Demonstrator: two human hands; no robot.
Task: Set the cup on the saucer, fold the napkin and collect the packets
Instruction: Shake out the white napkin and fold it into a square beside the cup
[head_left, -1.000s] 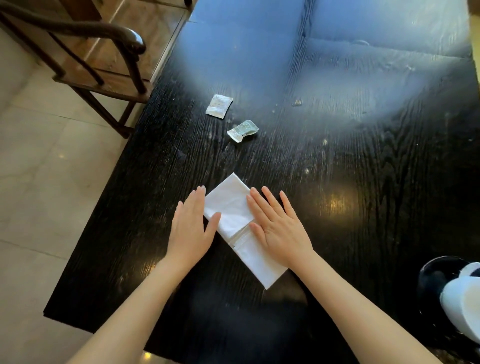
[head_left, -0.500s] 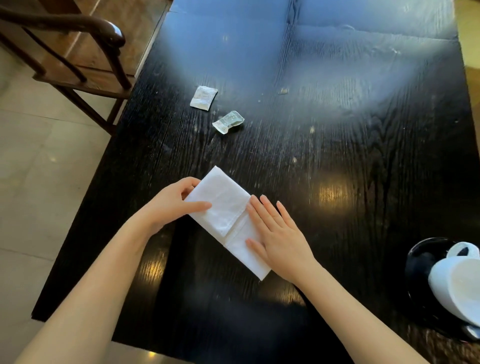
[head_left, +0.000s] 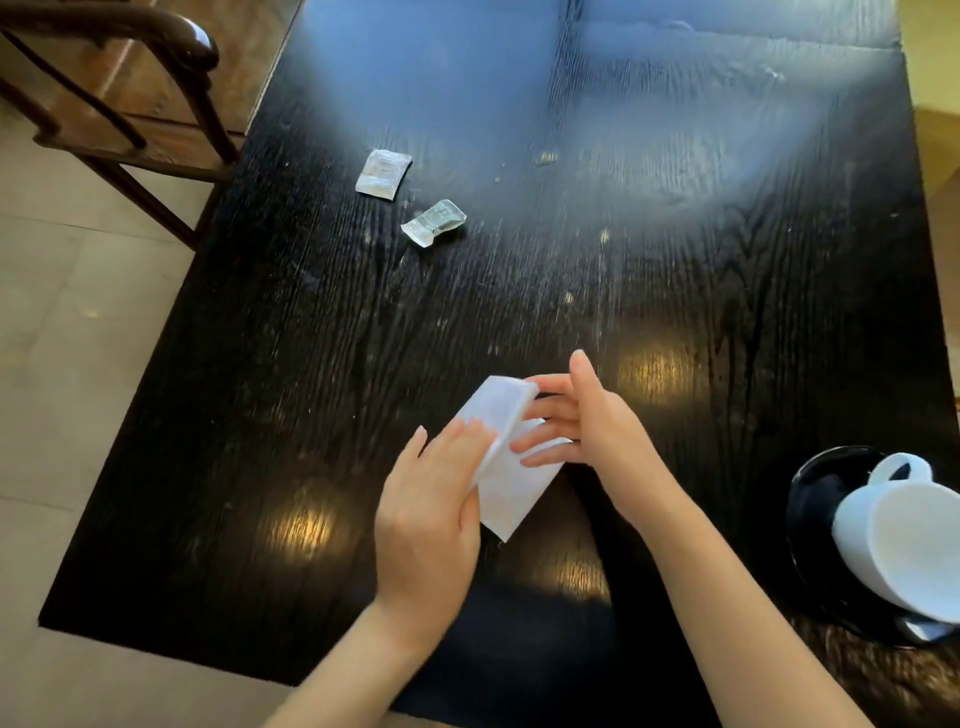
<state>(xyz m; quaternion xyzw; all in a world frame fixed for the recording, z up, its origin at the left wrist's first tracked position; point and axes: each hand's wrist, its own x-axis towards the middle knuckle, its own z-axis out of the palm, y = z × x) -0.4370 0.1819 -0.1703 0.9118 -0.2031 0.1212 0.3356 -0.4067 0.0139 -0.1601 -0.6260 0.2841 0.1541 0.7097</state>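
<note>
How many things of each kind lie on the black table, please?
Packets: 2, flat packet and crumpled packet
Napkin: 1
Cup: 1
Saucer: 1
Total: 5

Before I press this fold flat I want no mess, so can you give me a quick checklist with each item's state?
1. Left hand holds the folded-over flap of the napkin: ok.
2. Right hand steadies the napkin's far side: ok.
3. Napkin edges line up: cannot tell, fingers cover them.
4. Two packets lie clear of the fold, farther up the table: ok.
5. Cup sits on the saucer: ok, though it looks tilted.
</note>
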